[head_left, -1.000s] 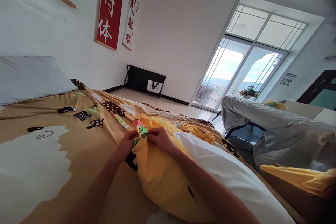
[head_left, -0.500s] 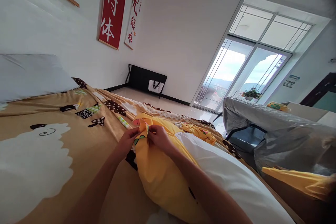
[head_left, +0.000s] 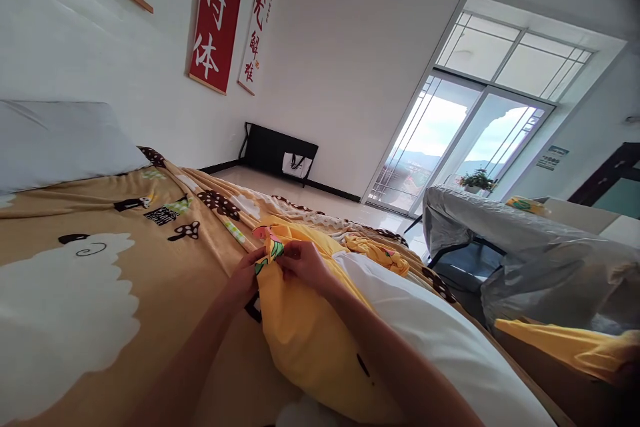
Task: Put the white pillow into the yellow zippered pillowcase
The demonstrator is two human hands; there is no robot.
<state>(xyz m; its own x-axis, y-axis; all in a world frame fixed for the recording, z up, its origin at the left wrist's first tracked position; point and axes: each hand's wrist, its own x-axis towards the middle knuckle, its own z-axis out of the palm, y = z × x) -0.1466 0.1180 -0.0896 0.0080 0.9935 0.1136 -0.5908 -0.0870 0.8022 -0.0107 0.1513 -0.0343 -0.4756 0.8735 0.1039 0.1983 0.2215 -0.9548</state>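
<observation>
A yellow pillowcase (head_left: pixel 295 327) with pink and green print covers one part of a white pillow (head_left: pixel 425 313) on the bed. At its far corner, my left hand (head_left: pixel 247 273) pinches a gathered fold from the left side. My right hand (head_left: pixel 304 263) is closed on the same fold from the right, with thumb and fingertips pressed together on the cloth. The pillow's bare white part extends to the right, beside my right forearm. Some fingertips are hidden by the folds.
A tan sheep-print blanket (head_left: pixel 220 340) covers the bed. A bunched yellow cloth (head_left: pixel 376 255) lies beyond the pillow, and another yellow cloth (head_left: pixel 565 343) is at right. A white pillow (head_left: pixel 65 140) sits far left; a plastic-covered table (head_left: pixel 540 233) stands right.
My fingers have shifted slightly on the pillowcase corner, turning the fold so more of its green print shows. Both hands keep their grip, and the pillow stays in place.
</observation>
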